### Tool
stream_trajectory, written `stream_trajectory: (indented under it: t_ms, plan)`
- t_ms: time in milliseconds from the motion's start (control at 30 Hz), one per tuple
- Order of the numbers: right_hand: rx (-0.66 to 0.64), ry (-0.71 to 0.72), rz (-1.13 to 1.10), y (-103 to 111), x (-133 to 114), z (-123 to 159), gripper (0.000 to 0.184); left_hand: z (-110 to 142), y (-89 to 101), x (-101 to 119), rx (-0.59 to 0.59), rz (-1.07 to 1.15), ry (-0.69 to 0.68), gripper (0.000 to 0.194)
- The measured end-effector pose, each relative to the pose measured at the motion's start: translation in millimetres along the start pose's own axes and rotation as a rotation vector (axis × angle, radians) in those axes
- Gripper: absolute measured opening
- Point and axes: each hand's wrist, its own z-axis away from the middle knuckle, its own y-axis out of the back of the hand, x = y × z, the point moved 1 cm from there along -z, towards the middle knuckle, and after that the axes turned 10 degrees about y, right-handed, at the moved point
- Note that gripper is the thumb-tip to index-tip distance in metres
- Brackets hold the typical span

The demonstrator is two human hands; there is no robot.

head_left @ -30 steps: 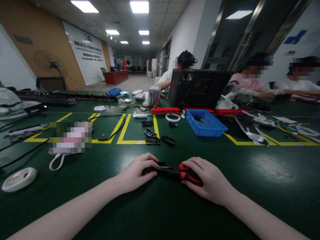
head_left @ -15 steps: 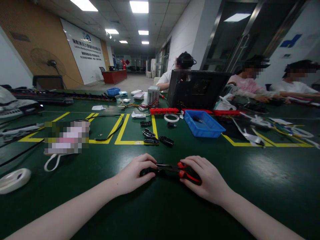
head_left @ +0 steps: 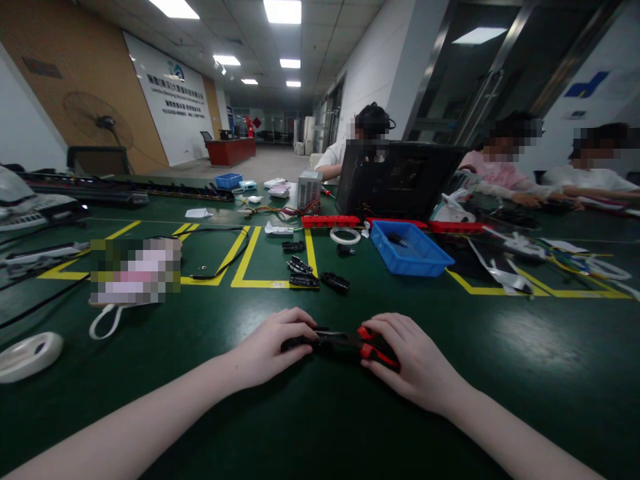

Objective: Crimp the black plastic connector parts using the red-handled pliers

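My right hand (head_left: 407,360) is closed round the red and black handles of a pair of pliers (head_left: 367,341). The jaws of the pliers point left and reach a small black plastic part (head_left: 295,343), which my left hand (head_left: 277,343) grips between thumb and fingers. Most of that part is hidden by my fingers, so its exact kind does not show. Whether the jaws bite on it or only touch it, I cannot tell. Beyond my hands lie several similar black plastic pieces (head_left: 335,282), some of them inside a yellow-taped box on the green table (head_left: 320,427).
A blue tray (head_left: 413,257) with a dark item stands beyond my right hand. Behind it are red power strips (head_left: 330,221) and a big black case (head_left: 400,180). A white tape roll (head_left: 345,236) lies near. Co-workers sit across the table. Cables and a white ring-shaped object (head_left: 30,357) are at left.
The red handles have drawn slightly closer together in my right hand. My left hand keeps its hold on the black part. The whole view has shifted slightly.
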Motion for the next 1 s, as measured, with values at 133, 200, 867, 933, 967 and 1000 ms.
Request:
stream_trajectory:
  t_ms: [133,200,867,933,967,1000]
  plan:
    - [0.005,0.016,0.01,-0.4,-1.2,-0.1,0.039,-0.1,-0.5,-0.1,-0.006,-0.01,-0.02,0.019]
    - [0.001,0.019,0.009,-0.4,-1.5,-0.3,0.039,0.0,-0.6,0.3,-0.005,-0.015,-0.022,0.018]
    - [0.035,0.004,-0.033,-1.8,-2.9,5.9,0.049,0.0,-1.4,1.5,-0.006,-0.078,-0.041,0.019]
    - [0.029,0.005,-0.031,-1.6,-4.7,4.8,0.047,-0.7,-1.8,1.3,-0.005,-0.079,-0.039,0.019]
    - [0.026,0.006,-0.031,-1.0,-6.3,3.4,0.044,-1.1,-2.0,1.3,-0.002,-0.08,-0.034,0.019]
    - [0.022,0.007,-0.033,-0.1,-8.2,1.6,0.04,-1.6,-2.2,1.3,0.005,-0.08,-0.03,0.018]
